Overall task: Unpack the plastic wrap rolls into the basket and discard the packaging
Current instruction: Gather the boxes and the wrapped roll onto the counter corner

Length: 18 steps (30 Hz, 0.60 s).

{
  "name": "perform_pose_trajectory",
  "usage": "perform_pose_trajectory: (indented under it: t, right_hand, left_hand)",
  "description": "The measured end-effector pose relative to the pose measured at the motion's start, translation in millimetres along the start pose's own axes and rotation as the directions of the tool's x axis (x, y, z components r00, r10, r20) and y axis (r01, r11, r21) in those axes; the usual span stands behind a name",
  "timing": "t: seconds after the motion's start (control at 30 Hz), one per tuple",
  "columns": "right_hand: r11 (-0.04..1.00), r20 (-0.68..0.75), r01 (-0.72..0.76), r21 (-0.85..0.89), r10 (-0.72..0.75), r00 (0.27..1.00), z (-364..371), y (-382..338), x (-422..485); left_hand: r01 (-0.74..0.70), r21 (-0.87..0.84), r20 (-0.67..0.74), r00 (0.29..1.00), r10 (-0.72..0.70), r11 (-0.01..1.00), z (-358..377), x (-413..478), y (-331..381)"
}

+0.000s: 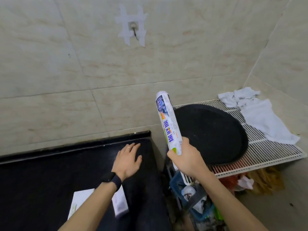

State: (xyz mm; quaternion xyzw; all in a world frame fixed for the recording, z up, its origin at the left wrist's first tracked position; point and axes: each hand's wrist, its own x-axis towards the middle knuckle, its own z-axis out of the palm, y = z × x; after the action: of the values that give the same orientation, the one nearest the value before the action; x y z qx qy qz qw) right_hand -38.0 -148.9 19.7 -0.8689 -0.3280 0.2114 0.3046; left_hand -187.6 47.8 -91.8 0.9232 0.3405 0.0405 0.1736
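Note:
My right hand grips the lower end of a plastic wrap roll in its printed white wrapper, held almost upright and tilted slightly left, in front of the wall. My left hand lies flat with fingers spread on the black countertop; a dark band sits on that wrist. Two white boxes lie on the counter under my left forearm, one partly hidden by it. A blue basket shows below my right hand, mostly hidden.
A round black pan rests on a white wire rack at the right, with white cloths at its far corner. Crumpled rubbish lies in a bin beneath the rack. A taped hook is on the tiled wall.

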Motion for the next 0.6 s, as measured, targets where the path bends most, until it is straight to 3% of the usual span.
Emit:
perform_pose_trajectory:
  t: [0.13, 0.33, 0.47, 0.6]
  right_hand:
    - [0.999, 0.125, 0.043, 0.016, -0.044, 0.991, 72.4, -7.3, -33.7]
    - [0.976, 0.282, -0.055, -0.212, 0.115, 0.952, 174.3, 30.2, -51.3]
    - [0.931, 0.31, -0.049, -0.363, 0.17, 0.935, 219.4, 51.4, -49.7]
    - [0.907, 0.285, -0.01, -0.42, 0.143, 0.948, 253.2, 58.8, -51.5]
  left_hand:
    - [0.201, -0.013, -0.01, 0.98, -0.201, 0.98, 9.8, -58.7, -73.7]
    - [0.481, -0.026, 0.069, 0.875, -0.479, 0.876, 48.8, -148.0, -132.3]
    - [0.578, 0.041, 0.106, 0.808, -0.579, 0.815, 70.1, -181.1, -139.9]
    - [0.612, 0.046, 0.089, 0.785, -0.614, 0.789, 80.1, -189.2, -143.3]
